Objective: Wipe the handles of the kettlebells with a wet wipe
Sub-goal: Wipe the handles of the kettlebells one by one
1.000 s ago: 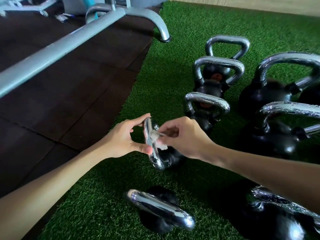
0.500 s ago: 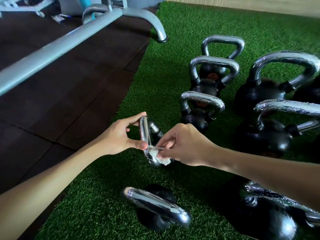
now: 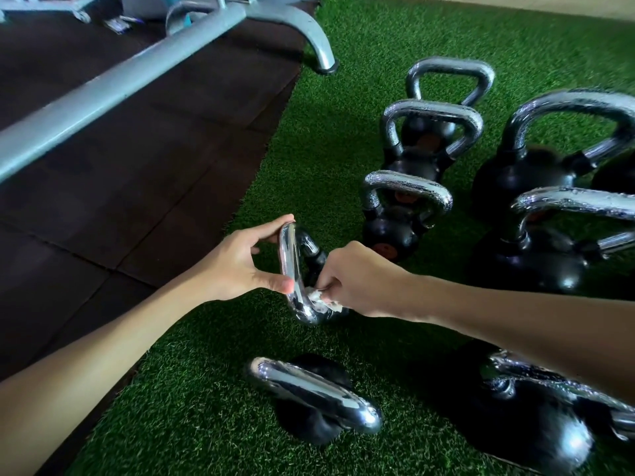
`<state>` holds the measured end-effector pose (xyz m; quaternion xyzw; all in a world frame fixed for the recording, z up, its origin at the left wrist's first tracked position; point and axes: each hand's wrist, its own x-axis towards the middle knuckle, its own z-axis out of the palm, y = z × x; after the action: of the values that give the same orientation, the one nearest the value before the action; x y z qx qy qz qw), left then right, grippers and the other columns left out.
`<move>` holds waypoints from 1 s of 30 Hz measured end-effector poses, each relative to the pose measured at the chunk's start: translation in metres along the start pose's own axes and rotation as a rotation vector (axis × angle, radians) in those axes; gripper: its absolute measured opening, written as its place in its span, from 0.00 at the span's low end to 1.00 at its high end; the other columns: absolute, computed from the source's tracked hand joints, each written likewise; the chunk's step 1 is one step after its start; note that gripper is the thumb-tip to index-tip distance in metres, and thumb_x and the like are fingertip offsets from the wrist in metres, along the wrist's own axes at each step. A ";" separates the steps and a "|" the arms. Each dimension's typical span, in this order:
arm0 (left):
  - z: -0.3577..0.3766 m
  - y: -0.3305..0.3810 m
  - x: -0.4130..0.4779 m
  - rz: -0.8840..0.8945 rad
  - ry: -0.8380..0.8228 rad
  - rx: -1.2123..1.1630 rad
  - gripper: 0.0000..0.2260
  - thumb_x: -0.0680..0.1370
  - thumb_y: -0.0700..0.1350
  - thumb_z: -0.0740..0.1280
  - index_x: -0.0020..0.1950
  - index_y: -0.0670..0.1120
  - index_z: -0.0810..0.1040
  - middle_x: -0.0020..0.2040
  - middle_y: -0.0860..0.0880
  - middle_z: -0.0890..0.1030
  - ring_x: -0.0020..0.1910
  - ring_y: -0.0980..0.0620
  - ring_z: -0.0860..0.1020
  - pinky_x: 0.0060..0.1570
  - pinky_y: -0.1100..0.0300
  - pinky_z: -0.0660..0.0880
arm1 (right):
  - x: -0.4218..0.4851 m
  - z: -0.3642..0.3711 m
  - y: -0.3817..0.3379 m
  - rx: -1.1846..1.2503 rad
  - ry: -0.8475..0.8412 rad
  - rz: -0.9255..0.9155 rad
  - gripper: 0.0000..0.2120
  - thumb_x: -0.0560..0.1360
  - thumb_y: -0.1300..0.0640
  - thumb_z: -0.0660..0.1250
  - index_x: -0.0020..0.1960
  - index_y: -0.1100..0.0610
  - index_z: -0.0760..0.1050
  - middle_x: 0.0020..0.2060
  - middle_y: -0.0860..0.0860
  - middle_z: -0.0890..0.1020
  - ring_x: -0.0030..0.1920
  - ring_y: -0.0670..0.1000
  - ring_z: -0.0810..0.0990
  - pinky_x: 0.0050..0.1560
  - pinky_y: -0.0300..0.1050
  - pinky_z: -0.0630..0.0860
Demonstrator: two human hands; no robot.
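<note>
A small black kettlebell with a chrome handle [image 3: 290,269] stands on the green turf in the middle of the view. My left hand [image 3: 240,262] pinches the top bar of that handle between thumb and forefinger. My right hand [image 3: 357,280] grips a crumpled white wet wipe [image 3: 321,298] and presses it against the handle's lower near leg. The bell's black body is mostly hidden behind my right hand.
Several other chrome-handled kettlebells stand on the turf [image 3: 343,139]: one close in front [image 3: 316,393], one near right [image 3: 536,407], a row behind [image 3: 409,197], larger ones far right [image 3: 570,139]. A grey machine frame [image 3: 113,87] crosses the dark rubber floor [image 3: 137,187] on the left.
My right hand slid the wipe from the upper part of the handle down its near leg toward the bell. My left hand kept its pinch on the top bar.
</note>
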<state>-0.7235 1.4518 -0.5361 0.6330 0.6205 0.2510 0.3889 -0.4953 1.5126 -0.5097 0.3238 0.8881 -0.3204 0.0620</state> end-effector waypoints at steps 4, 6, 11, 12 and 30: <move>-0.004 -0.002 -0.004 -0.028 -0.007 0.021 0.58 0.51 0.78 0.73 0.79 0.66 0.59 0.73 0.66 0.69 0.69 0.76 0.64 0.69 0.63 0.66 | 0.004 -0.006 -0.003 0.195 -0.088 0.002 0.06 0.78 0.61 0.71 0.46 0.54 0.87 0.30 0.47 0.82 0.23 0.40 0.69 0.26 0.33 0.66; -0.004 -0.002 -0.006 -0.047 -0.011 0.022 0.58 0.51 0.77 0.74 0.79 0.67 0.59 0.74 0.66 0.69 0.70 0.75 0.64 0.71 0.61 0.66 | 0.007 -0.006 -0.005 0.277 -0.083 0.018 0.05 0.77 0.59 0.72 0.50 0.54 0.86 0.34 0.49 0.84 0.24 0.39 0.70 0.27 0.32 0.66; -0.002 -0.002 -0.005 -0.042 0.007 0.052 0.57 0.52 0.78 0.74 0.79 0.68 0.59 0.77 0.60 0.68 0.76 0.62 0.63 0.75 0.51 0.65 | 0.011 -0.008 -0.008 0.331 -0.096 0.087 0.05 0.77 0.57 0.73 0.51 0.53 0.86 0.39 0.45 0.86 0.24 0.36 0.73 0.32 0.31 0.69; -0.003 -0.002 -0.005 -0.042 0.001 0.053 0.58 0.51 0.78 0.74 0.79 0.68 0.58 0.77 0.60 0.68 0.77 0.62 0.63 0.76 0.50 0.64 | 0.010 -0.011 -0.008 0.322 -0.134 0.092 0.06 0.76 0.57 0.73 0.52 0.53 0.86 0.39 0.45 0.86 0.24 0.36 0.73 0.32 0.31 0.68; -0.002 0.005 -0.008 -0.034 -0.005 0.020 0.57 0.53 0.71 0.76 0.80 0.62 0.60 0.75 0.65 0.67 0.66 0.81 0.62 0.71 0.62 0.64 | 0.023 -0.007 -0.006 0.450 0.030 0.173 0.03 0.74 0.55 0.76 0.47 0.51 0.87 0.38 0.44 0.87 0.40 0.42 0.82 0.41 0.36 0.74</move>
<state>-0.7232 1.4448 -0.5299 0.6269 0.6327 0.2368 0.3881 -0.5159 1.5258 -0.5079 0.4088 0.7640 -0.4991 0.0023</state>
